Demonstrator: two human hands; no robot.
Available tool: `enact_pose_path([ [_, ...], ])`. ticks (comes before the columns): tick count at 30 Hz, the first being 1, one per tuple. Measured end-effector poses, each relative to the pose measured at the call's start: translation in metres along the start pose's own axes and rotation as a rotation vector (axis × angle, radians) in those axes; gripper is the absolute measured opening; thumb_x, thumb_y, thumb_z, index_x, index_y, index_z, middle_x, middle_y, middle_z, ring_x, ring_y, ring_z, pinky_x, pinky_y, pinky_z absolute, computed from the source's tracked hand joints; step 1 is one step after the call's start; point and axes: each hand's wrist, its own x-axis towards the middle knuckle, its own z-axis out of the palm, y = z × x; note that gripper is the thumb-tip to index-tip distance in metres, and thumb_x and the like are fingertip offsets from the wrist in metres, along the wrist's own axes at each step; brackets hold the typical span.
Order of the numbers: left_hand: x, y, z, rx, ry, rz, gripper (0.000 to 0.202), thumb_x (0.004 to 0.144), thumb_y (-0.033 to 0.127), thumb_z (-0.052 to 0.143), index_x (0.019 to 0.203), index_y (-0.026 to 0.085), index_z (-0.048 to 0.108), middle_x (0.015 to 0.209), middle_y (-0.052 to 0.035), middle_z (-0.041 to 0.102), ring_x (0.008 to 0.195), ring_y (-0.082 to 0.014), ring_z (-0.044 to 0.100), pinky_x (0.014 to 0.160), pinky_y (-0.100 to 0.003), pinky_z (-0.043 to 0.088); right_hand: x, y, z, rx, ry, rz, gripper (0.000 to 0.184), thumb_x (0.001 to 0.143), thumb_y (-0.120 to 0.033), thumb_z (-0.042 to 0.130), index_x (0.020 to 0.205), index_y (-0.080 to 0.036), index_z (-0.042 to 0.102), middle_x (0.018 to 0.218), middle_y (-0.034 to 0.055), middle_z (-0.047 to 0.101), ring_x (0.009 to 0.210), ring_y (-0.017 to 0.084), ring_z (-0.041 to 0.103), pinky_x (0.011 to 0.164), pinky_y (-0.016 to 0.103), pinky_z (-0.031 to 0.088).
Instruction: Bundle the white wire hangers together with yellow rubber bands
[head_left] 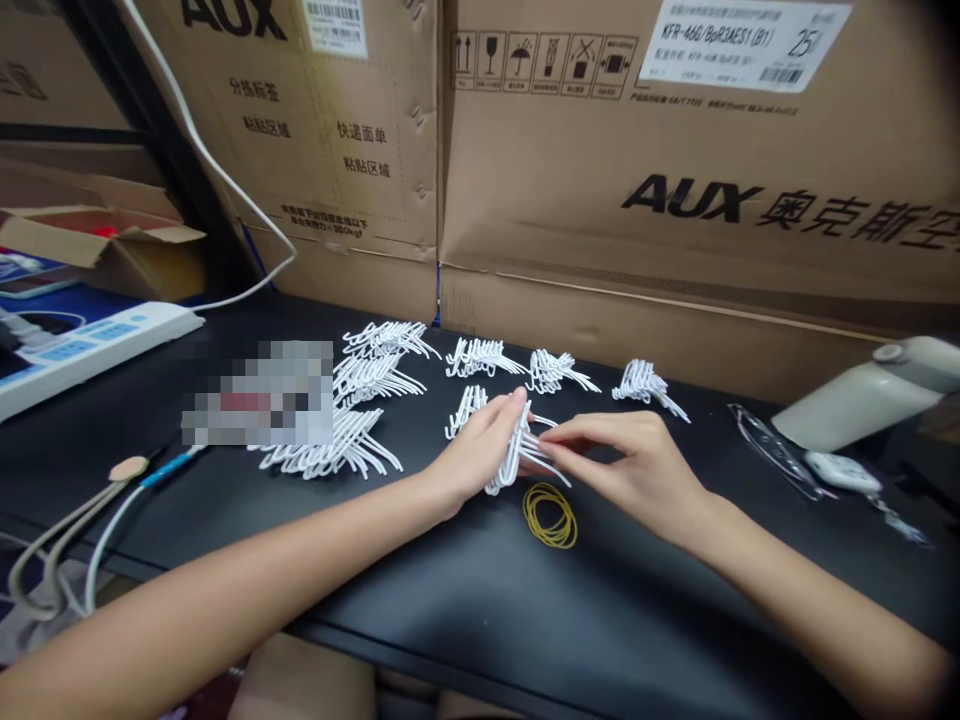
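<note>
My left hand (pixel 480 447) is closed around a small bundle of white bent hooks (pixel 511 462), their long ends fanned to the right. With thumb and forefinger together, my right hand (pixel 637 465) pinches at the straight ends of that same bundle. Just below lies a loose heap of yellow rubber bands (pixel 550 516). Behind my left hand another cluster of white hooks (pixel 466 410) is partly hidden. More piles lie to the left, including a large pile of hooks (pixel 330 447), and along the back is a bundle of hooks (pixel 646 385).
Large cardboard boxes (pixel 675 150) wall off the back of the black table (pixel 450 590). At right lie a pale bottle (pixel 855 400), glasses (pixel 772 450) and a white case (pixel 844 470). A power strip (pixel 105 345), cables (pixel 112 540) and a blurred-out object (pixel 262 395) occupy the left.
</note>
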Motion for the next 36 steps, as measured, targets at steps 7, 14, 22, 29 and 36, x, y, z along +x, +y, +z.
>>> enact_pose_path([
  [7,-0.002,0.007,-0.002,-0.026,-0.132,-0.093,0.043,0.086,0.054,0.047,0.108,0.017,0.052,0.076,-0.0077,0.069,0.060,-0.0209,0.069,0.050,-0.030,0.056,0.002,-0.001,-0.006,0.026,-0.006,0.081,0.014,0.083,-0.027,0.061,0.082,-0.017,0.072,0.076,0.0034,0.074,0.060,0.014,0.065,0.058,0.025,0.054],
  [14,-0.005,0.009,-0.001,0.049,-0.102,-0.012,0.045,0.087,0.052,0.047,0.120,0.022,0.048,0.074,-0.0069,0.070,0.061,-0.0228,0.070,0.048,-0.027,0.054,0.004,0.000,-0.005,0.208,-0.108,0.264,0.018,0.081,-0.032,0.062,0.084,-0.016,0.072,0.072,0.0029,0.071,0.058,0.013,0.063,0.053,0.023,0.051],
  [22,-0.001,0.004,0.000,0.147,-0.113,0.091,0.042,0.090,0.048,0.042,0.109,0.013,0.055,0.058,-0.0045,0.066,0.049,-0.0178,0.066,0.044,-0.023,0.051,0.005,0.000,0.008,0.638,-0.183,0.536,0.019,0.072,-0.031,0.071,0.080,-0.014,0.072,0.066,0.0031,0.071,0.056,0.013,0.065,0.054,0.024,0.053],
  [29,0.002,-0.008,-0.007,0.263,-0.121,0.167,0.048,0.085,0.058,0.042,0.102,0.016,0.056,0.062,-0.0007,0.062,0.045,-0.0175,0.064,0.035,-0.021,0.044,-0.007,-0.001,0.021,0.537,-0.038,0.556,0.021,0.072,-0.034,0.071,0.079,-0.013,0.072,0.070,0.0072,0.072,0.063,0.019,0.067,0.062,0.031,0.054],
  [36,-0.003,-0.009,-0.005,0.331,-0.206,0.158,0.042,0.085,0.057,0.045,0.096,0.018,0.055,0.066,-0.0004,0.063,0.047,-0.0165,0.065,0.037,-0.020,0.044,-0.021,-0.005,0.035,0.695,0.105,0.717,0.025,0.067,-0.038,0.075,0.072,-0.014,0.070,0.063,0.0052,0.069,0.054,0.014,0.059,0.047,0.023,0.045],
])
